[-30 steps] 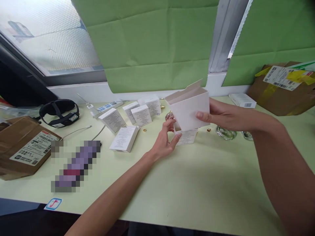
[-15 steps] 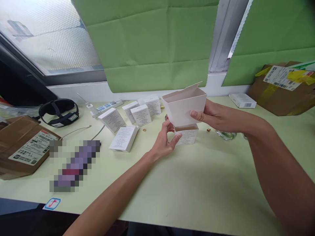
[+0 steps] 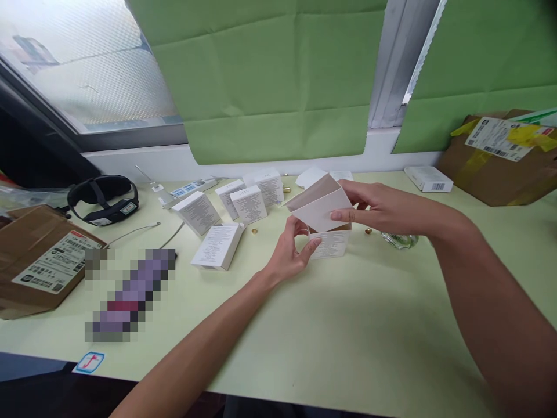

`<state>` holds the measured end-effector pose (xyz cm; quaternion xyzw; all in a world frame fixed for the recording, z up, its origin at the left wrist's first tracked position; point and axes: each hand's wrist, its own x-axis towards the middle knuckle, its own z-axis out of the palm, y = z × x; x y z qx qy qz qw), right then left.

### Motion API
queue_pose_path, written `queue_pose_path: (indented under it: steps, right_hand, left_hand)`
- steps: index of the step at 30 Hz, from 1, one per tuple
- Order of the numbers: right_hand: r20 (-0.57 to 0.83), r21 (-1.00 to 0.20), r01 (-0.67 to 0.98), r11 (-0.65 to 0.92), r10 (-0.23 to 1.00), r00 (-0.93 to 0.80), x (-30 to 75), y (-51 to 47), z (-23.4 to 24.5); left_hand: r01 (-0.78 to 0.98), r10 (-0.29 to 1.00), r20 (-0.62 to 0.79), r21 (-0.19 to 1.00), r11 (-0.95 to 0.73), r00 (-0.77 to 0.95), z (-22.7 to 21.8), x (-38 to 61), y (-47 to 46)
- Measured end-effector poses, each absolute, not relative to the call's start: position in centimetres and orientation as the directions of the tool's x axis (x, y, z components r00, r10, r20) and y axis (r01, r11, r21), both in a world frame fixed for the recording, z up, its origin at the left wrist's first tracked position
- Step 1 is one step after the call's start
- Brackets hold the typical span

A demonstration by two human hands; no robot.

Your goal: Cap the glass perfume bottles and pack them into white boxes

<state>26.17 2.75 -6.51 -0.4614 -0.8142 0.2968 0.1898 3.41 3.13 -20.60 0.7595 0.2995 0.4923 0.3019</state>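
My left hand (image 3: pixel 289 252) curls round the left side of a small open white carton (image 3: pixel 331 244) with printed text, which stands on the table. My right hand (image 3: pixel 369 209) pinches a folded plain white card insert (image 3: pixel 322 210) between thumb and fingers. The insert is tilted, its lower edge at the carton's open top; how far it reaches inside is hidden. A small gold-coloured cap (image 3: pixel 368 231) and a clear glass bottle (image 3: pixel 399 240) lie right of the carton. Another gold cap (image 3: pixel 255 231) lies left of my left hand.
Several printed white cartons (image 3: pixel 248 203) stand to the left, with one carton (image 3: pixel 218 247) lying down. White card pieces (image 3: pixel 311 176) lie behind my hands. Brown cardboard boxes (image 3: pixel 500 168) flank the table. A black head strap (image 3: pixel 104 200), power strip (image 3: pixel 194 188) and blurred purple object (image 3: pixel 134 296) are at left.
My right hand has lowered and tilted the card insert onto the carton's opening. White card pieces behind it have come into view. My left hand stays on the carton.
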Motion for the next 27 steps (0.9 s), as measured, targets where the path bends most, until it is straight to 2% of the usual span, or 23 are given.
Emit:
queue_pose_path:
  steps: [3, 11, 17, 27]
  right_hand:
    - [-0.017, -0.647, 0.654, 0.392, 0.850, -0.527, 25.58, 2.77, -6.40]
    - [-0.032, -0.577, 0.740, 0.346, 0.896, -0.443, 25.83, 3.09, -6.86]
    - [-0.050, -0.583, 0.718, 0.379, 0.866, -0.497, 26.39, 2.75, -6.54]
    - [-0.073, -0.669, 0.653, 0.355, 0.843, -0.533, 26.33, 3.23, -6.59]
  left_hand:
    - [0.150, 0.772, 0.544, 0.777, -0.612, 0.330, -20.54, 3.50, 3.14]
    - [0.069, 0.782, 0.530, 0.812, -0.579, 0.328, -19.92, 3.75, 3.19]
    - [0.056, 0.806, 0.524, 0.828, -0.558, 0.276, -19.61, 3.85, 3.11]
    - [0.012, 0.825, 0.505, 0.852, -0.524, 0.253, -19.90, 3.90, 3.18]
